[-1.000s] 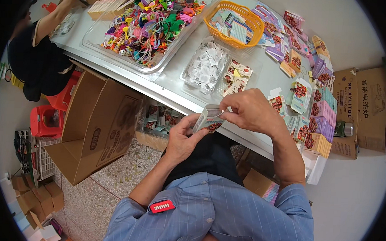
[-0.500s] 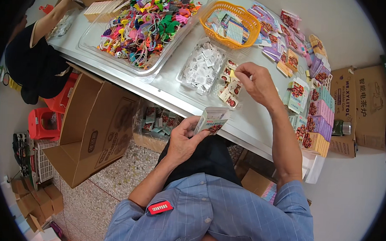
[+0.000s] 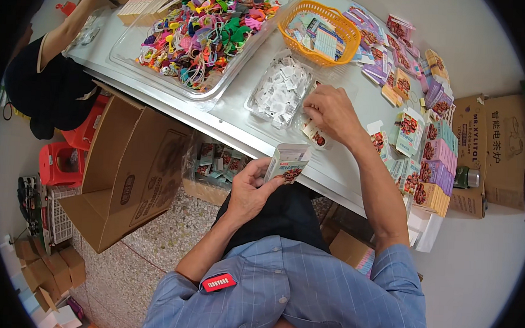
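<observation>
Near the table's front edge my left hand point(image 3: 249, 193) is closed around a small green-and-white carton point(image 3: 290, 160), its top flaps open and a picture on its front. My right hand point(image 3: 334, 114) is over a clear tray of small printed cards point(image 3: 317, 138), fingers bent and pressed together. Whatever its fingertips hold is hidden, and the hand covers most of the cards. Just left of it, a clear plastic tray point(image 3: 248, 108) is heaped with small white sachets point(image 3: 277, 85).
Behind stands a yellow basket point(image 3: 285, 37) of printed packets. A large clear tub point(image 3: 116, 53) holds colourful trinkets. Flat and stacked cartons point(image 3: 432, 162) line the right side. Below the table's left edge is an open cardboard box point(image 3: 130, 181). A co-worker's arm point(image 3: 75, 24) reaches in at far left.
My right hand has moved slightly left and down over the printed cards, covering more of them. My left hand keeps the carton in about the same place.
</observation>
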Tool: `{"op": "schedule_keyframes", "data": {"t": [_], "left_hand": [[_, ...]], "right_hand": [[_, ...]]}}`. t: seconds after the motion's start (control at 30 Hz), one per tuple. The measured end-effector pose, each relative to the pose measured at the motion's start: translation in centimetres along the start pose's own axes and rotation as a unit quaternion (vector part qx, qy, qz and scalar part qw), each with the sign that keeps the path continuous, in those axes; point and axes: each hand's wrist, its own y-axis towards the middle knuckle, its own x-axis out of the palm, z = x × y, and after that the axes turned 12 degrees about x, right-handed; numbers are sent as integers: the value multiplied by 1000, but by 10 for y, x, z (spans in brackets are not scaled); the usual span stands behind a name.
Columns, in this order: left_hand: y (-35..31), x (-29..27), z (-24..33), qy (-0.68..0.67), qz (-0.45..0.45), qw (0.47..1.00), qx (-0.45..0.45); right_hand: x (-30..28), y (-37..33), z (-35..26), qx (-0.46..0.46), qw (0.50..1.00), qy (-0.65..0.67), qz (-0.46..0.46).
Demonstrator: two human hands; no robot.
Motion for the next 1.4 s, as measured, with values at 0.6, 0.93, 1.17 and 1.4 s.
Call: {"op": "schedule_keyframes", "data": {"t": [0.6,0.93,1.17,1.4], "left_hand": [[2,7,2,10,-11,1000,-14],[-1,2,-1,10,-11,1000,-7],[-2,4,-3,-12,-25,1000,-5],[-2,4,-1,-19,-26,999,-11]], "right_hand": [[-40,-81,-42,-75,954,283,-67],[-34,-84,-41,-46,925,360,-115],[-29,-82,-40,-15,929,350,-119],[-30,-84,-42,-20,931,362,-43]]}}
